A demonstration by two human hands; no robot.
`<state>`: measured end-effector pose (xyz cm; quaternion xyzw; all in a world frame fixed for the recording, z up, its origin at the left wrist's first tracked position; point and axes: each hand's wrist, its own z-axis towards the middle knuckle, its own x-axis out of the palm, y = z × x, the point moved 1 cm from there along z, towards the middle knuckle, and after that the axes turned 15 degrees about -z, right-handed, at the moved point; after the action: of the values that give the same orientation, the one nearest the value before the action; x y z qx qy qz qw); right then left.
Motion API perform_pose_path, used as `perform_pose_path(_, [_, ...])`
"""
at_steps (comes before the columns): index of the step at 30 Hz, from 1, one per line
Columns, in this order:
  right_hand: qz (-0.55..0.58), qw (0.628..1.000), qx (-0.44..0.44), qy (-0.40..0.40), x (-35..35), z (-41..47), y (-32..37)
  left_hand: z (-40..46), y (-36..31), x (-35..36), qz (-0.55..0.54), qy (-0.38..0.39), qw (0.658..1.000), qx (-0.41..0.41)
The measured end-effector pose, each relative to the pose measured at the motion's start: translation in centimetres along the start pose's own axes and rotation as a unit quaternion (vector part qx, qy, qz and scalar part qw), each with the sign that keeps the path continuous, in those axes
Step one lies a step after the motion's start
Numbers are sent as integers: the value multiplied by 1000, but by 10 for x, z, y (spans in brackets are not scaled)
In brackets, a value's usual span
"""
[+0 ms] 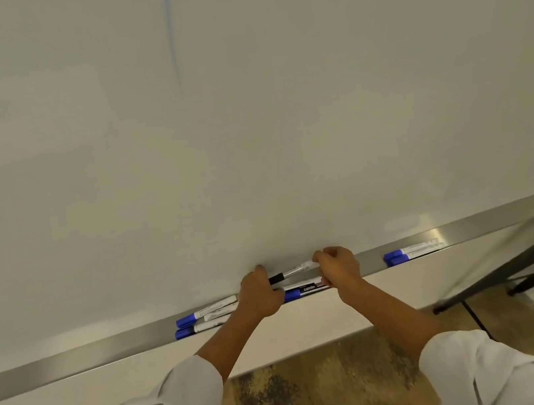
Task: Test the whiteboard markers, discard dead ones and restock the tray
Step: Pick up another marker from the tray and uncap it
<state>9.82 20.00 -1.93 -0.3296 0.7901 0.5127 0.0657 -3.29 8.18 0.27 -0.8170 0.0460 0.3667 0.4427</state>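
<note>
Between my hands a black-capped marker: left hand pinches the cap, right hand grips the barrel; I'd pull straight apart.

Likely an office or meeting room: a large wall-mounted whiteboard with a metal marker tray, patterned carpet floor, and a black-framed table at right

bare tray run at left, blue-capped markers (three) crowding centre, pair blocking right
</note>
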Motion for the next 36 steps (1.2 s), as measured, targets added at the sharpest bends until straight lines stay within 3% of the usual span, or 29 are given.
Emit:
perform_pose_path(5, [143,988,-52,1,-13,-33,30,-20,-15,-20,-103,-68,992,30])
perform_pose_path(10, [254,954,-155,48,-33,-78,90,-55,-50,-68,-69,-102,966,229])
perform_pose_path(14, [214,932,-276,100,-42,-124,143,-83,-84,-118,-19,-103,911,399])
perform_pose_path(19, [150,901,-396,96,-52,-175,203,-118,-130,-180,3,-91,849,520])
perform_pose_path(24, [132,848,-500,113,-72,-215,251,-148,-166,-239,49,-78,801,591])
perform_pose_path(30, [165,790,-580,107,-99,-242,303,-174,-209,-284,5,-95,756,647])
perform_pose_path(33, [165,777,-602,80,-112,-250,325,-179,-228,-308,14,-129,765,631])
perform_pose_path(36, [209,777,-594,-11,-123,-251,348,-178,-245,-341,12,-178,779,601])
